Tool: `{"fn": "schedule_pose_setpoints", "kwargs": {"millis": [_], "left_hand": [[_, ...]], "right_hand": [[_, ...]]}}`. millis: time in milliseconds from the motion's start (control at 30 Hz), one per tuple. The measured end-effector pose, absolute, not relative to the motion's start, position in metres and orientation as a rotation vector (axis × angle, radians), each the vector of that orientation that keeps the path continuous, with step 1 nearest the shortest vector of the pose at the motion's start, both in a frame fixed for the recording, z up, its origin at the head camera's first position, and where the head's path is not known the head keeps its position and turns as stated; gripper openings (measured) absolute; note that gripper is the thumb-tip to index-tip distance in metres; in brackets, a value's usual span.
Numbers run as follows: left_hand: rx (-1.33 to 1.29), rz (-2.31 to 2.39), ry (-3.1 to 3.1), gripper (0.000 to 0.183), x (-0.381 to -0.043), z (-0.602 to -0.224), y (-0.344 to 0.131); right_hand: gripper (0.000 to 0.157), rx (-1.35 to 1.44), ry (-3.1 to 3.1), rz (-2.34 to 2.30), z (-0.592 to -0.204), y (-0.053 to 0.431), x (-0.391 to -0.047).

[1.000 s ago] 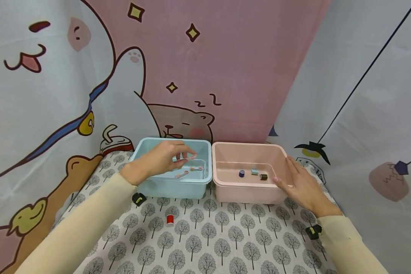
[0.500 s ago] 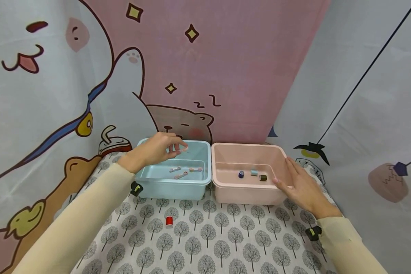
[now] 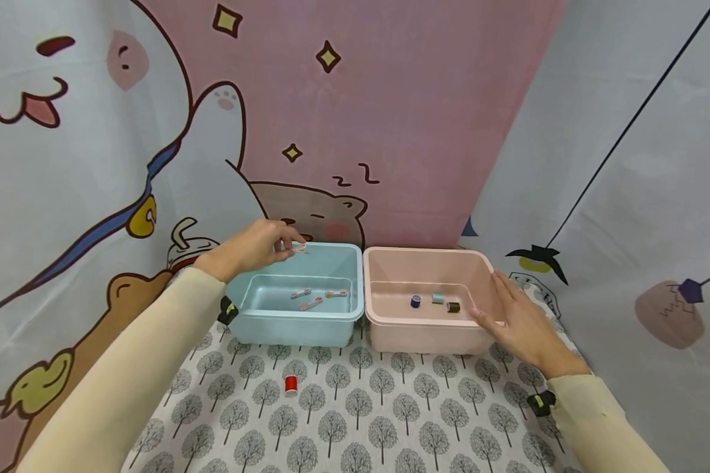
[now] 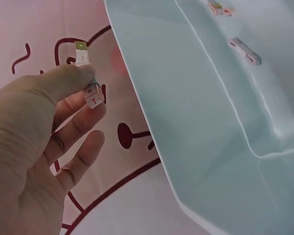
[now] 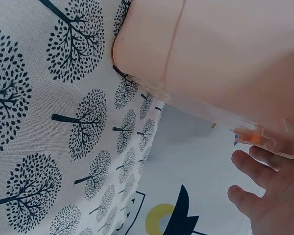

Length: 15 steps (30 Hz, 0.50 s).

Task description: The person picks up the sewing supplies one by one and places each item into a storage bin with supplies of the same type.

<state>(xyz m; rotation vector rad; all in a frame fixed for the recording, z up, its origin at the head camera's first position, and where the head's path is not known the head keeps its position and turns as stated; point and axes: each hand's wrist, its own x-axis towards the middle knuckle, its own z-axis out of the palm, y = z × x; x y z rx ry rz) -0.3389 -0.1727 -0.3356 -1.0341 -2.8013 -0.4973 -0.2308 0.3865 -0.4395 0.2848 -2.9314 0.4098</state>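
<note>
My left hand (image 3: 251, 248) pinches a small folded tape measure (image 4: 93, 96) between thumb and fingers, over the back left of the light blue bin (image 3: 298, 328). Its printed numbers and a green end show in the left wrist view; the thumb covers its middle. Three more folded tape measures lie on that bin's floor, one of them a pale tape (image 3: 300, 293). My right hand (image 3: 523, 325) rests on the right front corner of the pink bin (image 3: 428, 336), its thumb over the front rim and its fingers along the right side.
Inside the pink bin are three thread spools: dark blue (image 3: 415, 301), light blue (image 3: 437, 297) and dark green (image 3: 453, 307). A red thread spool (image 3: 291, 385) stands on the tree-print cloth (image 3: 355, 420) in front of the blue bin. A cartoon curtain (image 3: 402, 118) hangs behind both bins.
My left hand has moved back and left with the tape measure, from over the blue bin's middle to its back left, uncovering the tape measures below. The right hand stays put.
</note>
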Motion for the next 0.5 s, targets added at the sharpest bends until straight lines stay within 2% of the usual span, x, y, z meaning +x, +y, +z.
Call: {"fn": "schedule_pose_setpoints", "kwargs": {"millis": [300,500], "left_hand": [[-0.932,-0.482,-2.849,0.033,-0.352,-0.339,-0.18],[-0.858,-0.417,-2.88,0.054,-0.35,-0.342,-0.184]], "right_hand": [[0.107,0.271,-2.933,0.42,-0.439,0.386,-0.23],[0.107,0.269,-2.925,0.428,-0.44,0.385,-0.23]]}}
